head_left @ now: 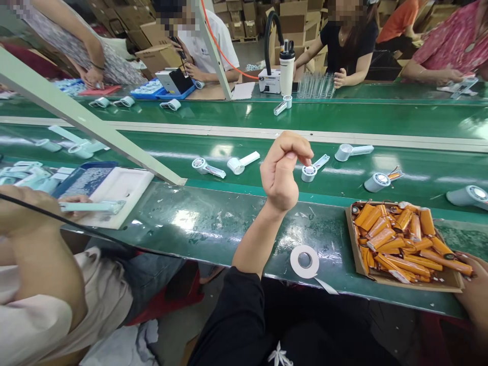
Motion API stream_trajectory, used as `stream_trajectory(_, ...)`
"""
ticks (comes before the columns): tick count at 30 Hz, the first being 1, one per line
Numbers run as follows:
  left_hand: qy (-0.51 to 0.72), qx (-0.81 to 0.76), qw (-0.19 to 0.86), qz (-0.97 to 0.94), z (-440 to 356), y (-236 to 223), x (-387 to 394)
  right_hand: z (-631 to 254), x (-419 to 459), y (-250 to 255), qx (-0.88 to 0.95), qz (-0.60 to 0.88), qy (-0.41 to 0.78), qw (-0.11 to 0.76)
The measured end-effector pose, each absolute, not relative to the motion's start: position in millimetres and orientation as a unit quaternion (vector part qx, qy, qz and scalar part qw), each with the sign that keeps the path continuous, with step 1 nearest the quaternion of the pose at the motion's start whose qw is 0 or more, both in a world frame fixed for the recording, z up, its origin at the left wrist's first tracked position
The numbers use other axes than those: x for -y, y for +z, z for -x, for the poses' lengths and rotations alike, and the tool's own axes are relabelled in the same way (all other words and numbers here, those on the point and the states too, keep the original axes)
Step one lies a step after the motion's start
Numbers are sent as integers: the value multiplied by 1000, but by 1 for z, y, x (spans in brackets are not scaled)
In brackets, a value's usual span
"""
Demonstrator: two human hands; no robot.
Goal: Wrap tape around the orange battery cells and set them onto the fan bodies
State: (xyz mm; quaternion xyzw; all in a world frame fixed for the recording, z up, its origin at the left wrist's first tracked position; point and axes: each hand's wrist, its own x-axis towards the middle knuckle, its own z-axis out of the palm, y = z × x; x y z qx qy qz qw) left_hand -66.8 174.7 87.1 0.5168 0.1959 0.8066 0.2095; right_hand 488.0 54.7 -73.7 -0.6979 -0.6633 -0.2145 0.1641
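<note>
My left hand (281,170) is raised over the near edge of the belt, wrist bent, with thumb and fingers curled together. Its fingertips overlap a pale blue handheld fan (309,173) in view, and whether they touch it or hold something small I cannot tell. At the right edge, my right hand (476,287) is partly cut off. Its fingers close around the end of an orange-wrapped battery (453,265) that juts over the side of a cardboard box (353,244). Many similar orange batteries (385,239) fill that box. A roll of white tape (293,262) lies in front of me.
Several handheld fans (236,165) lie along the green conveyor belt (171,147). A slanted metal post (95,122) stands left. Beside me a co-worker's hand (78,203) holds a fan part over a white tray (133,190). Other people work across the line near a tumbler (287,68).
</note>
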Motion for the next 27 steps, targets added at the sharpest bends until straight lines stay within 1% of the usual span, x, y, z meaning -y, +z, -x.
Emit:
stream_trajectory(5, 808, -213, 197, -513, 67, 92, -170, -489, -56, -75, 667, 689, -231, 165)
stream_trajectory(10, 811, -180, 212, -514, 68, 88, -173, -488, -57, -72, 665, 700, -203, 165)
stream_trajectory(16, 800, -191, 226, -522, 70, 85, -173, -490, -55, -75, 656, 711, -186, 169)
stream_trajectory(21, 812, -201, 187, -515, 66, 89, -174, -494, -57, -78, 648, 723, -158, 178)
stream_trajectory(24, 828, -184, 147, -509, 62, 97, -173, -479, -52, -68, 633, 744, -113, 179)
stream_trajectory(27, 841, -165, 101, -505, 62, 103, -172, -455, -46, -55, 630, 745, -79, 205)
